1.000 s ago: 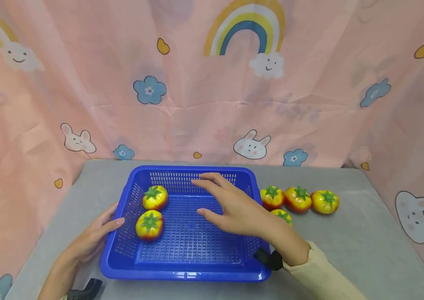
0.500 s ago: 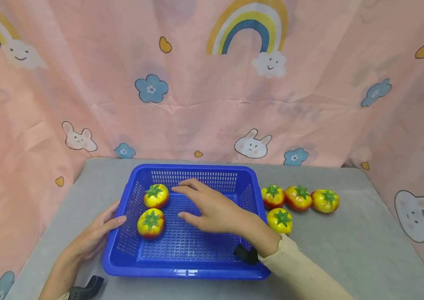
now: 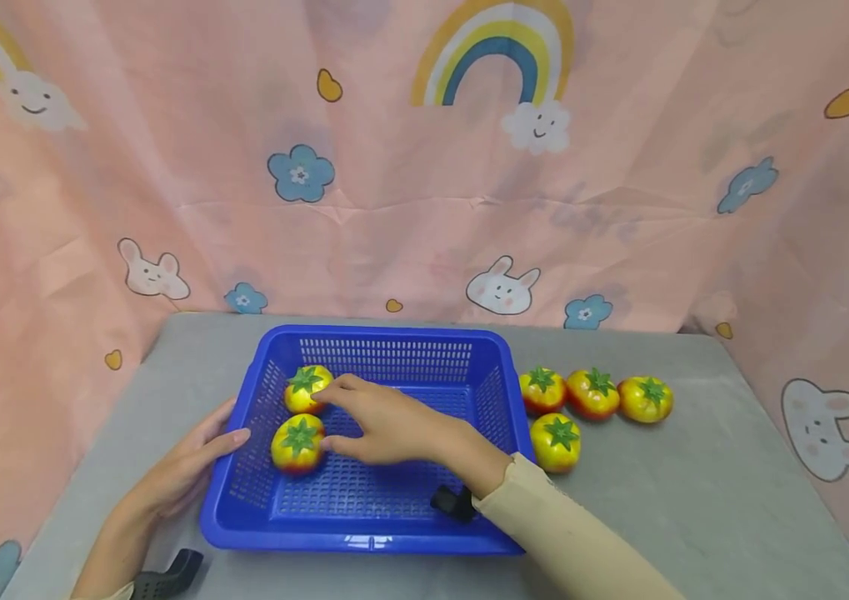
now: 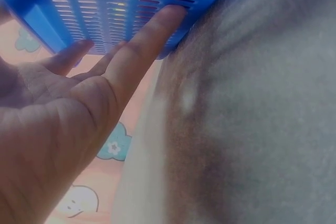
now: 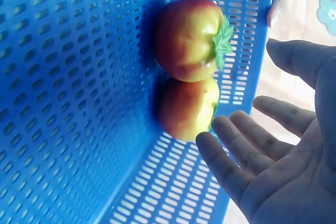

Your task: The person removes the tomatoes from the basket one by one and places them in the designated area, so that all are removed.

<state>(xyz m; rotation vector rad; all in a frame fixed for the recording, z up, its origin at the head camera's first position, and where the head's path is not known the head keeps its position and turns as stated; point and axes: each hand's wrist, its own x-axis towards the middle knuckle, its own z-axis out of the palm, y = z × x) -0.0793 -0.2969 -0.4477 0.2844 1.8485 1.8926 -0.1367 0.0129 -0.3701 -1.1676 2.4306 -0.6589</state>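
Observation:
The blue perforated basket (image 3: 360, 543) stands on the grey tabletop. Inside, along its left wall, sit two glossy yellow-red toy tomatoes with green star-shaped tops, a rear tomato (image 3: 301, 385) and a front tomato (image 3: 295, 448). My left hand (image 3: 180, 471) holds the basket's left side, thumb over the rim and fingers (image 4: 149, 38) against the slotted outer wall. My right hand (image 3: 390, 421) reaches over the basket, fingertips right at both tomatoes in the head view. In the right wrist view its fingers (image 5: 223, 166) are spread and relaxed, with nothing between them.
To the basket's right, three toy tomatoes (image 3: 592, 394) stand in a row, and another tomato (image 3: 555, 442) sits in front near the basket wall. A pink printed curtain (image 3: 379, 250) hangs behind the grey table (image 3: 664, 500).
My right hand has moved left across the basket, from over its middle to the two tomatoes inside. My left hand stays at the left rim; the tomatoes keep their places.

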